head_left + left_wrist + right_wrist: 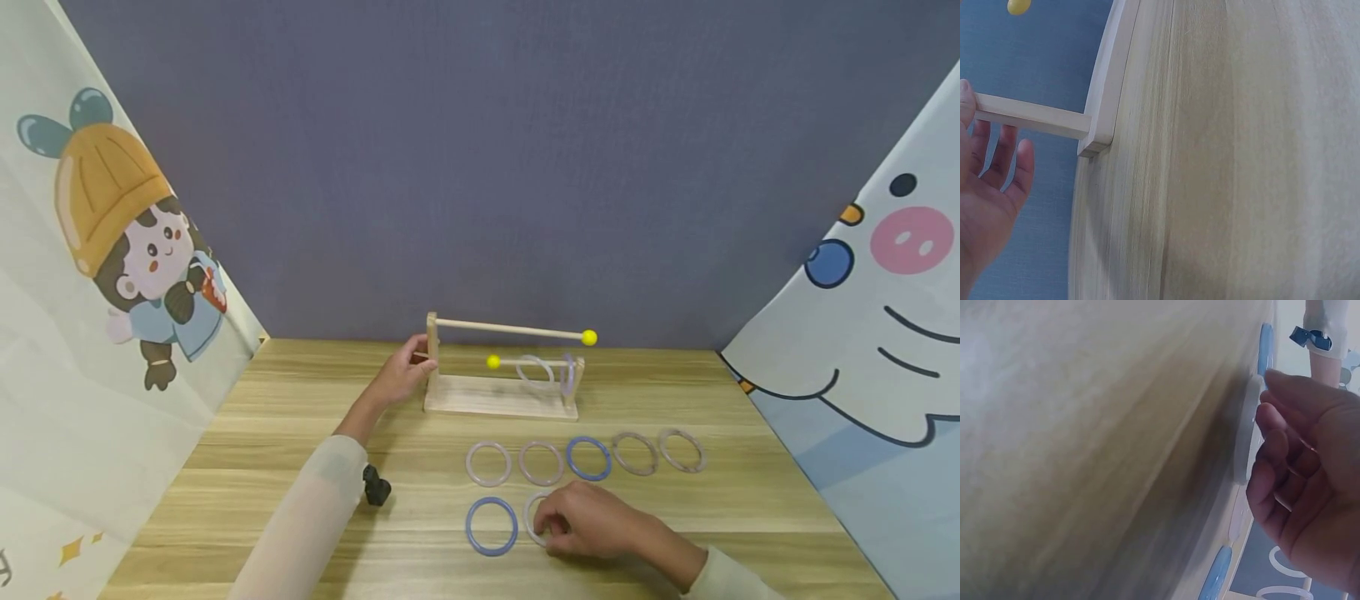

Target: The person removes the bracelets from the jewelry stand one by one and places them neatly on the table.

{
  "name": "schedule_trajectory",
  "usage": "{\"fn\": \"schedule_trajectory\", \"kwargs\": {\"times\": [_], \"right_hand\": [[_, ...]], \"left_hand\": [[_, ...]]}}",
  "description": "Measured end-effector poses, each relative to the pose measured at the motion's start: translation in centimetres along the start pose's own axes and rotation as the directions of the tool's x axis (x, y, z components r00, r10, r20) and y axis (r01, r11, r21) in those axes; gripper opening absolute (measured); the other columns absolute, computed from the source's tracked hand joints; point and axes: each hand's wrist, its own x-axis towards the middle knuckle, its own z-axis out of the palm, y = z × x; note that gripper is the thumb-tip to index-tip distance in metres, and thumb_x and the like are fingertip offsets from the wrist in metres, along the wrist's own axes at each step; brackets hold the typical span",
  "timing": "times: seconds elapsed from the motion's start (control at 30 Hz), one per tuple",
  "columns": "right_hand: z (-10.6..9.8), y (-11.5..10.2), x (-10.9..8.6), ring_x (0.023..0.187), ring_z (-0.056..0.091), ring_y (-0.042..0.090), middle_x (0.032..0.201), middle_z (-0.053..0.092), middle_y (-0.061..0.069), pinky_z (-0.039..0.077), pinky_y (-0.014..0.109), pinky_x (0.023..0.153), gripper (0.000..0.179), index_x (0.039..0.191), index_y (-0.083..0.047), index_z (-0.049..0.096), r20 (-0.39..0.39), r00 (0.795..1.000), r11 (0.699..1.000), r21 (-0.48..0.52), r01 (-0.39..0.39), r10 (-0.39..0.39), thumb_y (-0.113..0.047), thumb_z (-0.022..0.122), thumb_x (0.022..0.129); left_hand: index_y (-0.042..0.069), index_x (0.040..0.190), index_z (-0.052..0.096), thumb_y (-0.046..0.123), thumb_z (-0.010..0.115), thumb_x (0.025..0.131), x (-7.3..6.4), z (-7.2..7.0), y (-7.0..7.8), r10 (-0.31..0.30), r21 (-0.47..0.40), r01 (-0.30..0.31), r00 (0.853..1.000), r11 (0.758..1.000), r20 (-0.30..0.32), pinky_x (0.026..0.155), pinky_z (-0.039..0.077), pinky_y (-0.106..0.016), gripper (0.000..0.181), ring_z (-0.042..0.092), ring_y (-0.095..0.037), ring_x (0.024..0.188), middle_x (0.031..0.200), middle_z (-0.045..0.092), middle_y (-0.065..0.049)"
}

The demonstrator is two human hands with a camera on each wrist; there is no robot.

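Observation:
A wooden rack [501, 396] with two yellow-tipped rods stands at the back of the table. My left hand [402, 375] grips its left post [1032, 116], thumb on one side and fingers behind. On the lower rod hang a white ring [534, 371] and a pale purple ring [567, 375]. Nearer the front, my right hand [592, 521] is at a whitish ring [1247, 431] lying on the table; thumb and index finger pinch its rim, with the other fingers curled. My hand hides part of that ring.
A blue ring [491, 527] lies left of my right hand. Behind is a row of several rings, including a pale pink ring [488, 463] and a darker blue ring [588, 458]. A dark wall [480, 167] rises behind the table [300, 450]; printed cloths flank it.

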Motion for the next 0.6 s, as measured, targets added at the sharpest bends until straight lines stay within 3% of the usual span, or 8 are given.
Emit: {"fn": "schedule_trajectory", "kwargs": {"times": [0.2,0.33,0.43,0.6], "right_hand": [[-0.5,0.1,0.3,0.067,0.048,-0.012,0.076,0.057,-0.024,0.045,0.010,0.062,0.011,0.096,-0.022,0.075,-0.008,0.997,0.995,0.065,-0.075,0.076,-0.017,0.075,0.087],[-1.1,0.5,0.7,0.067,0.050,-0.010,0.081,0.062,-0.020,0.048,0.014,0.059,0.009,0.101,-0.018,0.075,-0.031,0.983,0.974,0.146,-0.172,0.178,-0.017,0.072,0.093],[-1.5,1.0,1.2,0.067,0.052,-0.009,0.083,0.067,-0.015,0.049,0.015,0.059,0.011,0.104,-0.014,0.076,-0.093,0.971,0.965,0.166,-0.205,0.222,-0.017,0.069,0.096],[-2.0,1.7,2.1,0.064,0.051,-0.009,0.085,0.071,-0.007,0.049,0.015,0.057,0.012,0.105,-0.010,0.076,-0.240,0.941,0.969,0.114,-0.217,0.239,-0.012,0.070,0.094]], "left_hand": [[-0.001,0.144,0.044,0.010,0.057,0.104,0.1,0.1,-0.1,0.003,0.006,-0.003,1.000,1.000,0.002,0.095,0.054,-0.048,0.044,0.057,-0.046,0.121,0.131,0.055,-0.029],[0.000,0.146,0.043,0.011,0.055,0.105,0.9,0.2,-1.9,0.002,0.021,-0.002,1.000,1.000,-0.002,0.095,0.054,-0.049,0.044,0.057,-0.045,0.121,0.132,0.055,-0.029],[0.002,0.147,0.042,0.014,0.054,0.106,1.4,0.3,-3.3,0.001,0.030,0.000,1.000,1.000,-0.011,0.095,0.054,-0.049,0.045,0.057,-0.044,0.121,0.133,0.055,-0.028],[0.006,0.147,0.044,0.017,0.057,0.105,1.5,0.4,-3.7,0.015,0.025,-0.014,1.000,1.000,-0.026,0.094,0.054,-0.048,0.046,0.058,-0.042,0.121,0.132,0.056,-0.026]]}}
